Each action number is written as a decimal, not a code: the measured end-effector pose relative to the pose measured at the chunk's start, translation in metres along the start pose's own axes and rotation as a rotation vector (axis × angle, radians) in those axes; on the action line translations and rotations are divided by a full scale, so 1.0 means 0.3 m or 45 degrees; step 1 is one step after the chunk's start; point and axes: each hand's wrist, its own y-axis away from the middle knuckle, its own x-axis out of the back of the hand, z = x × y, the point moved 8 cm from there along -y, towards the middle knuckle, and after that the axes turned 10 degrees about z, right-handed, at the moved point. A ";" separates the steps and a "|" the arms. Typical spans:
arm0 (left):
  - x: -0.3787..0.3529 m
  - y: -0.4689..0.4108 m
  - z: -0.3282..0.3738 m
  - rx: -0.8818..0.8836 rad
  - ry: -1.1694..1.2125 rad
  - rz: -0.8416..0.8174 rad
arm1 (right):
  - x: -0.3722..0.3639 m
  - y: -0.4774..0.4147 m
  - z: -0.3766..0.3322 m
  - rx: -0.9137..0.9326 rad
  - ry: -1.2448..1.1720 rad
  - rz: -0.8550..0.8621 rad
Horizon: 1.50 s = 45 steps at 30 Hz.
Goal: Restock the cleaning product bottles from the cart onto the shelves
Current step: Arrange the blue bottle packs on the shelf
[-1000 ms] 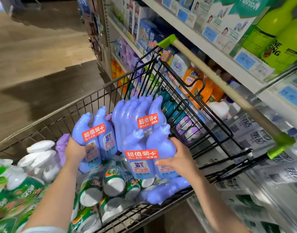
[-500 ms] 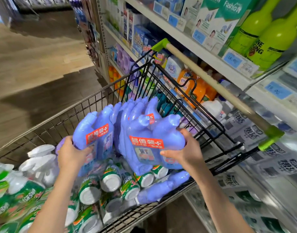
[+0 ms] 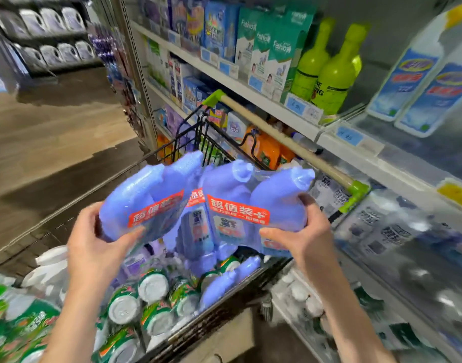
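You get soft, even light, a dark shadow band across the floor (image 3: 67,163), heavy motion blur on the near shelves (image 3: 397,170), and bowed wide-angle edges.

A wood-plank floor (image 3: 49,132) ran down the aisle, pale in the middle and darker in a shaded band (image 3: 67,184) nearer the camera. On the right stood white shelves (image 3: 240,85) on a perforated upright (image 3: 138,74), their edges carrying blue price tags (image 3: 349,136). At the far end a dark rack (image 3: 57,64) held rows of pale jugs (image 3: 52,20). The light was even and rather dim.
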 end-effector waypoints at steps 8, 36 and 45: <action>-0.091 0.214 0.332 -0.141 0.409 -0.182 | 0.397 0.158 -0.075 0.045 0.016 0.234; -0.902 1.146 0.643 -0.357 0.616 -1.101 | 1.392 0.594 0.334 -0.225 0.284 1.356; -1.085 1.274 0.662 -0.446 0.661 -1.094 | 1.537 0.520 0.494 -0.120 0.268 1.435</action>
